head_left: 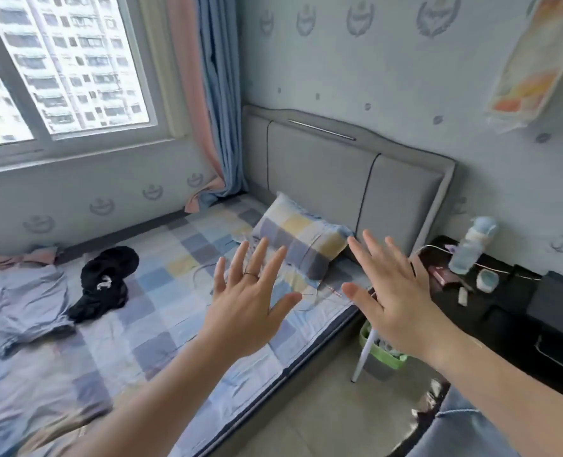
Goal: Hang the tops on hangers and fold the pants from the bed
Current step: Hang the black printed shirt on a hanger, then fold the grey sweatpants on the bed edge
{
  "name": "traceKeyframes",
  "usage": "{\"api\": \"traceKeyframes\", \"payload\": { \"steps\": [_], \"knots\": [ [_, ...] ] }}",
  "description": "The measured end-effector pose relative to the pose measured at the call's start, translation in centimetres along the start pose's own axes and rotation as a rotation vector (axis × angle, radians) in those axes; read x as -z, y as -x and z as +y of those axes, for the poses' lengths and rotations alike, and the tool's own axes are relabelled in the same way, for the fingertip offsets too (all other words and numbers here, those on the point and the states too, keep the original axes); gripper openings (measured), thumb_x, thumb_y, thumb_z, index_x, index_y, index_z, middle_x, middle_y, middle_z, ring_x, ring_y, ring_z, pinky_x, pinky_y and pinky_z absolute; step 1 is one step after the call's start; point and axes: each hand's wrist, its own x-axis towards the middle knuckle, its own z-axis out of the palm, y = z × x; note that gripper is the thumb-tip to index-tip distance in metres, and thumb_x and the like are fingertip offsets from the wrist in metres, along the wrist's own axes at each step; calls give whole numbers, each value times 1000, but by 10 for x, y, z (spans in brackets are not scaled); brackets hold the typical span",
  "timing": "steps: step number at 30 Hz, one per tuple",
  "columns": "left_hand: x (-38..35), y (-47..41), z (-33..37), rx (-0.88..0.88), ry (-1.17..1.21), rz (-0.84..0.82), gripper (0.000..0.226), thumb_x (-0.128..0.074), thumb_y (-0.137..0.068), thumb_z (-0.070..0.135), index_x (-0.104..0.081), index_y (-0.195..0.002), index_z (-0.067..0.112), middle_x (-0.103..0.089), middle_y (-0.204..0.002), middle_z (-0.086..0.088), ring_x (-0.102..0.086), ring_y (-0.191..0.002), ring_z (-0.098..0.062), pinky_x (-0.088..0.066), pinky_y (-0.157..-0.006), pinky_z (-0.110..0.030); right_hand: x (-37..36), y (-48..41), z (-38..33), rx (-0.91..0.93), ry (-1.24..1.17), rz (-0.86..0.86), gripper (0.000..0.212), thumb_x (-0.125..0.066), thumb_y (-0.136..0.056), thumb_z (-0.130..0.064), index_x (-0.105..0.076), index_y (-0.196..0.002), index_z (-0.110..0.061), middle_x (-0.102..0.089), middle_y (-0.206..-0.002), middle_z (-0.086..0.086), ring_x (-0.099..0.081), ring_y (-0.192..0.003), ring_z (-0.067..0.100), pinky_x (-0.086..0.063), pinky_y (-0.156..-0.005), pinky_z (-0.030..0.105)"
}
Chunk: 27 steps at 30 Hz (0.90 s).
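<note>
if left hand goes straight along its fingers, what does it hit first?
Most likely the checked pillow, lying past the fingertips of the open left hand, with the grey headboard behind it. Depth is unclear from one view.

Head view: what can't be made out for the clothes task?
Black garment, head view: crumpled in a heap; top or pants unclear.
Grey-blue garment, head view: cut off by the left edge.
Pillow, head view: part hidden behind the left hand.
Green bin, head view: partly behind the right hand.
</note>
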Motion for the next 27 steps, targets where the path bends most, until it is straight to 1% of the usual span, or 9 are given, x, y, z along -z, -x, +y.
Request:
{"api": "traceKeyframes", "payload": {
  "steps": [4, 7, 10, 13, 16, 19, 23, 27],
  "knots": [
    [-28, 44, -56, 226, 32, -109, 83, 10, -78, 85, 14, -153, 48, 19, -165, 15, 29, -149, -13, 13, -122, -49, -67, -27, -33, 46, -66, -125, 80, 4, -80, -85, 12, -152, -52, 16, -164, -23, 21, -151, 7, 11, -122, 49],
    [-47, 65, -88, 343, 59, -202, 82, 3, -81, 83, 12, -154, 48, 19, -166, 14, 28, -150, -13, 15, -122, -48, -111, -43, -50, 58, -145, -216, 83, 5, -75, -90, 12, -150, -57, 15, -163, -26, 20, -151, 7, 11, -121, 47],
    [-64, 73, -122, 452, 71, -256, 80, -3, -84, 82, 10, -155, 47, 17, -166, 14, 26, -150, -14, 15, -121, -48, -150, -67, -66, 74, -184, -320, 80, 6, -72, -94, 15, -145, -63, 16, -162, -28, 22, -149, 4, 11, -121, 47],
    [-78, 67, -156, 505, 77, -290, 85, 1, -80, 84, 7, -156, 46, 13, -167, 12, 23, -152, -16, 11, -123, -50, -184, -98, -75, 93, -164, -410, 79, 2, -77, -91, 14, -149, -59, 17, -161, -28, 20, -150, 5, 11, -120, 48],
    [-97, 47, -192, 544, 83, -316, 77, -10, -89, 80, 5, -157, 46, 10, -168, 11, 21, -152, -16, 11, -122, -49, -214, -135, -77, 91, -129, -488, 78, -3, -80, -85, 13, -151, -55, 18, -162, -26, 19, -151, 7, 10, -119, 47],
    [-117, 16, -229, 569, 106, -360, 73, -16, -93, 76, 3, -157, 46, 9, -168, 10, 19, -153, -16, 9, -122, -50, -240, -179, -78, 72, -100, -544, 81, -3, -80, -83, 11, -153, -52, 16, -164, -22, 18, -151, 10, 9, -120, 48],
    [-135, -30, -270, 572, 125, -419, 74, -18, -94, 76, -1, -158, 43, 4, -169, 8, 14, -154, -18, 5, -123, -51, -263, -240, -78, 20, -109, -566, 87, -2, -77, -84, 8, -155, -49, 14, -165, -22, 16, -152, 11, 9, -120, 49],
    [-142, -67, -307, 609, 131, -421, 74, -19, -94, 75, -8, -158, 40, -2, -169, 6, 10, -155, -20, 3, -123, -51, -280, -288, -81, 11, -119, -588, 90, 0, -74, -85, 7, -156, -48, 13, -165, -21, 16, -152, 11, 7, -121, 49]
  ]
}}
